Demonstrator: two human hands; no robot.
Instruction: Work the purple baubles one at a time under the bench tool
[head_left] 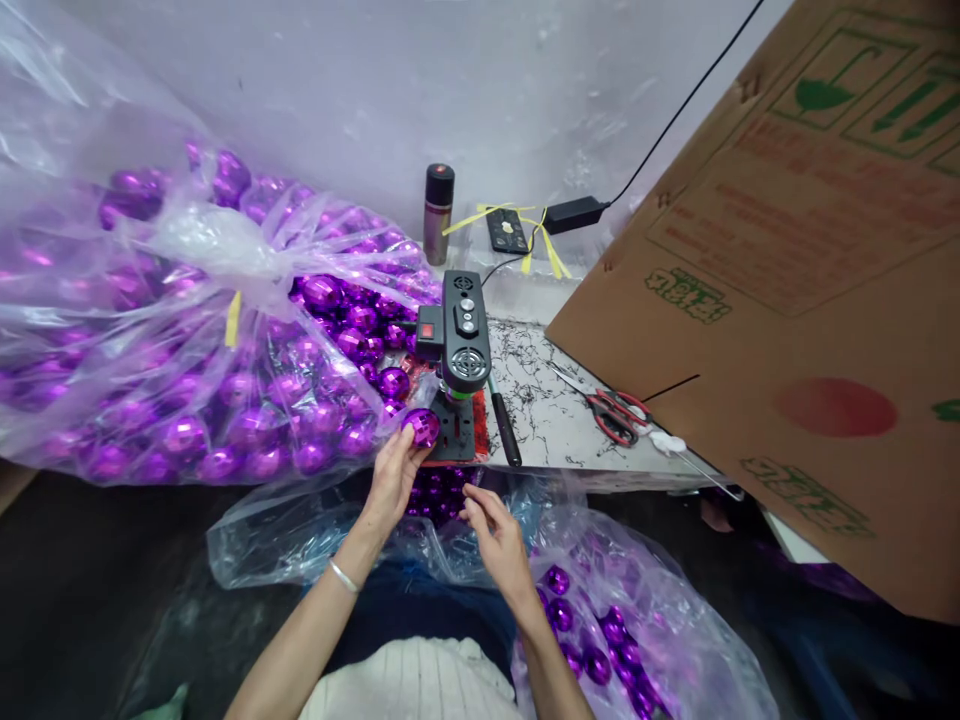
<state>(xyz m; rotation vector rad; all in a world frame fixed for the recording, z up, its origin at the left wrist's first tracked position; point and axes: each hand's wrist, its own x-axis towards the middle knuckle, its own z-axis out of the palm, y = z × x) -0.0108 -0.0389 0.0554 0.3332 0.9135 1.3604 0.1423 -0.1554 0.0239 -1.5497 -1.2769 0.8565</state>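
A shiny purple faceted ball (pixel 422 428) is held in the fingertips of my left hand (pixel 394 475), just left of the base of a small black machine (pixel 466 330). My right hand (pixel 496 535) is lower and to the right, its thumb and fingers curled close together over the lap; whether something small is between them is too small to tell. A large clear bag (pixel 217 245) full of purple balls lies on the left. Between my hands, more purple balls (pixel 439 492) show below the table edge.
Red-handled scissors (pixel 619 415) and a black-handled tool (pixel 505 430) lie on the white table (pixel 540 400). Behind stand a dark bottle (pixel 438 215) and a power adapter (pixel 574 214). A big cardboard box (pixel 787 300) fills the right. Another bag (pixel 675 620) of balls is at lower right.
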